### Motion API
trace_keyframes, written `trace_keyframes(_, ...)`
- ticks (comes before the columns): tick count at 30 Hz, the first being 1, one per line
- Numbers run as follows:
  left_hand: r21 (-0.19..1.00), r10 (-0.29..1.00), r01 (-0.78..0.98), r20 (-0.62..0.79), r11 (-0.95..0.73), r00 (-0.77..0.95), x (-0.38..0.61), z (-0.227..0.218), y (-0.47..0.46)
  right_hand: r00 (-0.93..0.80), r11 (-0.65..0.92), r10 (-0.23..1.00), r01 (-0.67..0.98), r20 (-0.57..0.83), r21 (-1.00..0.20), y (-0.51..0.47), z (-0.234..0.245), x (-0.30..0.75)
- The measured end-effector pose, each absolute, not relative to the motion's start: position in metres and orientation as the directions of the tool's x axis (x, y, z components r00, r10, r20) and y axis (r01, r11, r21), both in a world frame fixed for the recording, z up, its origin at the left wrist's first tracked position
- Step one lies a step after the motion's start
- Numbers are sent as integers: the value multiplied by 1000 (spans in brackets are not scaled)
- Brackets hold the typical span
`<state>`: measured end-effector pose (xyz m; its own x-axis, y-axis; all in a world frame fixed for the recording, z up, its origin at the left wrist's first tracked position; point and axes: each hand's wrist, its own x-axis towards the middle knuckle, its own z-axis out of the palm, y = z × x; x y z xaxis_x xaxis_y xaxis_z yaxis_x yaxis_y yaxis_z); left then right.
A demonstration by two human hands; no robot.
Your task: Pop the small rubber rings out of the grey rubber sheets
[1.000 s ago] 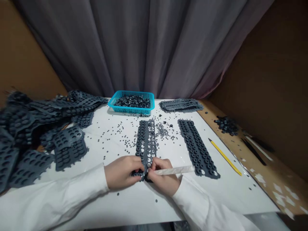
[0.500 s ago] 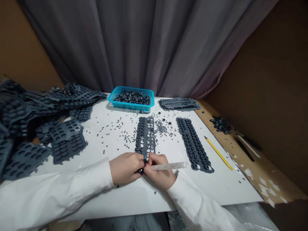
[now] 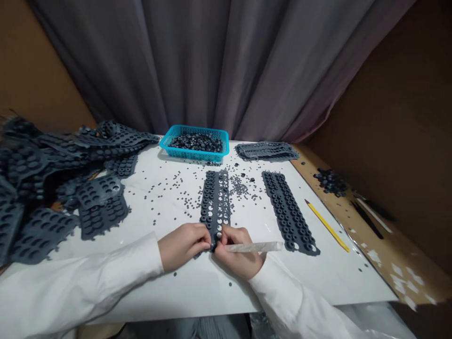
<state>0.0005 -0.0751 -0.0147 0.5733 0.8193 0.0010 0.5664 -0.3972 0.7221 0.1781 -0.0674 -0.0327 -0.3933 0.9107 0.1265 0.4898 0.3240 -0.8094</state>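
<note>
A dark grey rubber sheet with rows of round holes and ring-shaped parts lies in front of me. My left hand is closed at its near end, thumb and fingers pinching the left edge. In my right hand is a slim stick-like tool wrapped in white, held like a pen. Its tip is hidden behind my fingers, which press on the sheet's near right corner. Some holes in the right-hand rows show the white table through them.
A blue basket of small dark parts stands at the back. Piled rubber sheets fill the left. Another sheet, a yellow pencil and stacked strips lie right. Small discs litter the table.
My left fingers have drawn slightly left, away from my right hand, and the gap between them has widened. The whole view has shifted a little.
</note>
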Motion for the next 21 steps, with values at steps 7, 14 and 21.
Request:
trace_keyframes(7,844,938,529,-106,-91,330,0,-12,-74,-382,321,915,497,129,-806,-69,-33,178)
trace_keyframes(14,892,931,446,-221,72,292,-2,-17,-74,-386,309,914,465,124,-829,-69,-33,178)
trace_keyframes(21,839,916,543,-190,-36,353,-5,-16,-75,-393,286,911,378,127,-880,-72,-31,179)
